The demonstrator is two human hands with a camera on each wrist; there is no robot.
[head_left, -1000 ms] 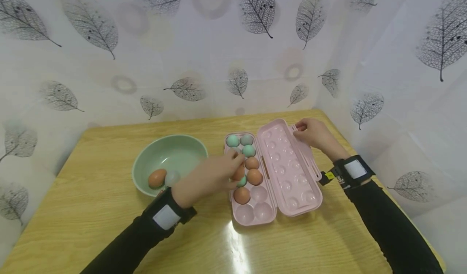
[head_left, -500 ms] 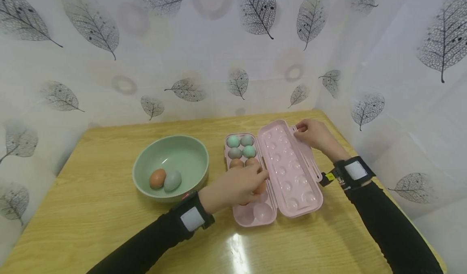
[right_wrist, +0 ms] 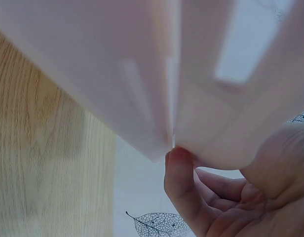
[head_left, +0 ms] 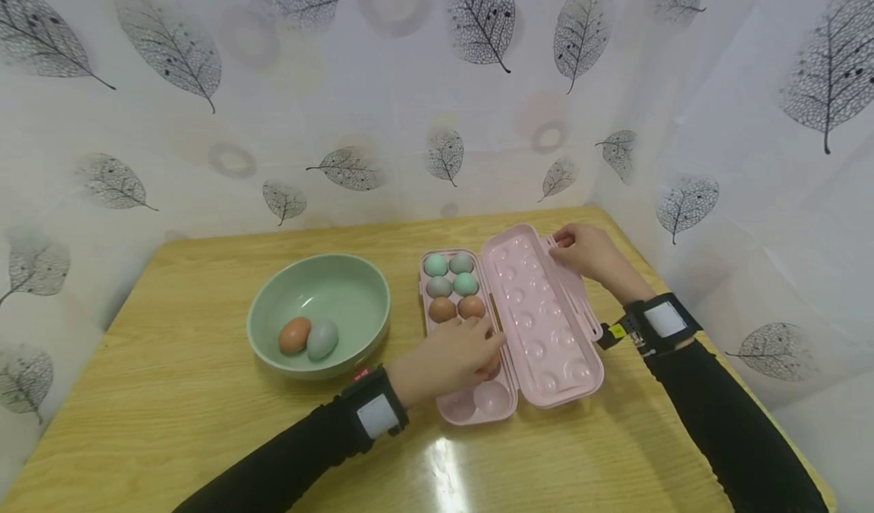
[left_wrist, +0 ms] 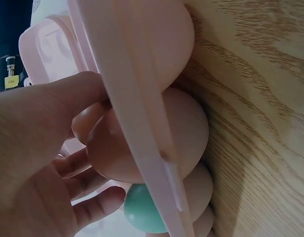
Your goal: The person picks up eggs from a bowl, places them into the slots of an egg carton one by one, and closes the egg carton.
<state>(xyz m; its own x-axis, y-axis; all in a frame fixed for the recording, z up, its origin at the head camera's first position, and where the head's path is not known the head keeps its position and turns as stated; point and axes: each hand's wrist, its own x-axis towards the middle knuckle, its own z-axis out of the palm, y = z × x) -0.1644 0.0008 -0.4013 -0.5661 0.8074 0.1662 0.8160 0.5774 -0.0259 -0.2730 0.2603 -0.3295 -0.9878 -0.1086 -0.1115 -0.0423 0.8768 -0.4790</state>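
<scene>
A brown egg (head_left: pixel 490 367) is gripped by the left hand (head_left: pixel 454 354) at the pink egg carton (head_left: pixel 493 398), perhaps seated in a cup; the open lid (head_left: pixel 536 308) is pinched at its edge by the right hand (head_left: pixel 590 253).

The wood-grained tabletop (head_left: pixel 171 422) bears a green bowl (head_left: pixel 351 289) and, beside it, an open pink egg box (head_left: pixel 491 399); whether its lid (head_left: pixel 539 316) touches down too, I can't quite tell.

Black sleeves (head_left: pixel 729 422); black wristbands (head_left: pixel 369 385), white rectangular patches (head_left: pixel 665 319); yellow tag (head_left: pixel 617 330); bare fingers (right_wrist: pixel 181 177)
</scene>
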